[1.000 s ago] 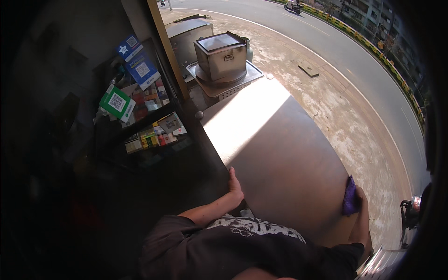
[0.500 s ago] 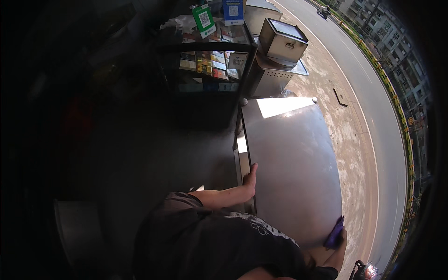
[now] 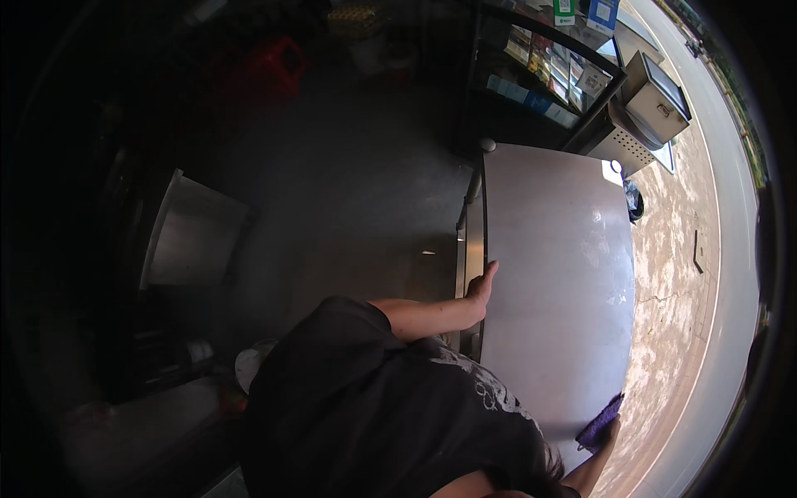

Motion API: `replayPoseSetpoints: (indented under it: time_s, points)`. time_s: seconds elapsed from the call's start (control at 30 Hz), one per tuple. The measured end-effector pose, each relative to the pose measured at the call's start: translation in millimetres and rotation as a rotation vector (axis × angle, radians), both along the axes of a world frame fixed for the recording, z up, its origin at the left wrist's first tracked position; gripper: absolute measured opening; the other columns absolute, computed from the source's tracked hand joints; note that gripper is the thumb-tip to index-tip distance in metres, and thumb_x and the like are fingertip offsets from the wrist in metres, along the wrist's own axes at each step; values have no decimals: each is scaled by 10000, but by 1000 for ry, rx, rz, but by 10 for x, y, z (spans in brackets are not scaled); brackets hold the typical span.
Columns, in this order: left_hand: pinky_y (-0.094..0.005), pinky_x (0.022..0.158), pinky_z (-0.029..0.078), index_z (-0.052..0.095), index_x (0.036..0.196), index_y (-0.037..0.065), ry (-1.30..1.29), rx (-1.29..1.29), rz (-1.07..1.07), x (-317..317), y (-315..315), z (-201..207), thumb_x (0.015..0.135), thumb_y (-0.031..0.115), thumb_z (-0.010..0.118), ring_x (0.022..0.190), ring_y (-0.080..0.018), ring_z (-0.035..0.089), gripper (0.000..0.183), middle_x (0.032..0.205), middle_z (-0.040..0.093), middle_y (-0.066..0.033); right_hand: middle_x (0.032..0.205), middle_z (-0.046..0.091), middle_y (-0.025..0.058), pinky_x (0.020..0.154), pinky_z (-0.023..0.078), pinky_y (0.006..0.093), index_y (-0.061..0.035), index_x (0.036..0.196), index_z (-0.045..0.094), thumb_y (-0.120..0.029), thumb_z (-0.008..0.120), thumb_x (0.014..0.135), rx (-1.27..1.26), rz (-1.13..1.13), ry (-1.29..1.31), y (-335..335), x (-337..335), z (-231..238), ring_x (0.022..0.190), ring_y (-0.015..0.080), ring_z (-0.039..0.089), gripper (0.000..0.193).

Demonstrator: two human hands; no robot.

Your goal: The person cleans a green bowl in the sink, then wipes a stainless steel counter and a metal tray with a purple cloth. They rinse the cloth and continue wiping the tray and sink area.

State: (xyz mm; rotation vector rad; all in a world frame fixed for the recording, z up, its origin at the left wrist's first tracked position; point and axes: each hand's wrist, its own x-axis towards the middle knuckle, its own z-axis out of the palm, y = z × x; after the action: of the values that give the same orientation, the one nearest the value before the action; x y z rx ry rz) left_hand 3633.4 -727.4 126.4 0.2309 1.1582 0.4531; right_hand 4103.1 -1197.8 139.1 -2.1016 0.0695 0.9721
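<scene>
A smooth stainless steel table (image 3: 548, 241) stretches away in front of me. At its left edge is my left hand (image 3: 479, 297), its thumb side on top and most of its fingers hidden by the edge; it looks closed on the rim. Toward the table's near right edge, my right hand (image 3: 613, 430) holds a purple cloth (image 3: 598, 425) against the metal. The cloth is bunched, and part of my right forearm is hidden behind my body.
Beyond the table stand a dark glass display case (image 3: 531, 104) and a steel box (image 3: 656, 98) on a perforated stand. A black bag (image 3: 634, 201) hangs by the far right corner. Pavement (image 3: 672, 307) and a road run along the right. A metal container (image 3: 195, 232) stands left.
My view has swung, so the table and display case sit farther right and more of the dark interior shows. Both hands stay at the table, the right still on the cloth.
</scene>
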Motion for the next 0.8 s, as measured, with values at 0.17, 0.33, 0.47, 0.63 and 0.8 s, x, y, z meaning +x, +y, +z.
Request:
replayPoseSetpoints:
  time_s: [0.17, 0.33, 0.47, 0.63, 0.8]
  points:
    - [-415, 1024, 338, 381, 1376, 88, 38, 25, 193, -757, 110, 30, 755, 669, 557, 1247, -238, 407, 869, 1380, 420, -94, 1020, 601, 214, 818, 480, 432, 77, 1095, 546, -428, 259, 948, -21, 206, -104, 996, -190, 332, 894, 322, 587, 599]
    - [-427, 1054, 278, 386, 1370, 69, -88, 22, 358, -1787, 427, 57, 757, 690, 534, 1297, -239, 339, 885, 1410, 383, -97, 968, 614, 238, 794, 488, 443, 93, 1084, 544, -413, 232, 954, -119, 486, -283, 2390, -758, 752, 859, 329, 598, 608]
    - [-447, 1058, 276, 382, 1364, 43, -163, 42, 517, -2762, 618, 102, 764, 710, 511, 1310, -245, 327, 906, 1419, 368, -117, 837, 635, 218, 693, 509, 420, 102, 1001, 577, -418, 265, 950, -114, 674, -512, 3481, -1418, 852, 764, 301, 616, 608]
    - [-484, 1044, 300, 313, 1392, 47, -166, 97, 650, -3768, 856, 265, 746, 739, 510, 1301, -264, 337, 967, 1414, 361, -125, 822, 640, 215, 679, 503, 426, 106, 980, 597, -431, 269, 948, -174, 755, -542, 4756, -1920, 772, 745, 315, 630, 630]
    - [-515, 992, 356, 347, 1375, 91, -208, 144, 815, -4511, 1129, 372, 738, 717, 551, 1270, -280, 386, 917, 1404, 382, -99, 910, 617, 304, 735, 494, 481, 71, 1017, 572, -334, 271, 948, -342, 1219, -1073, 6108, -2115, 326, 862, 424, 614, 510]
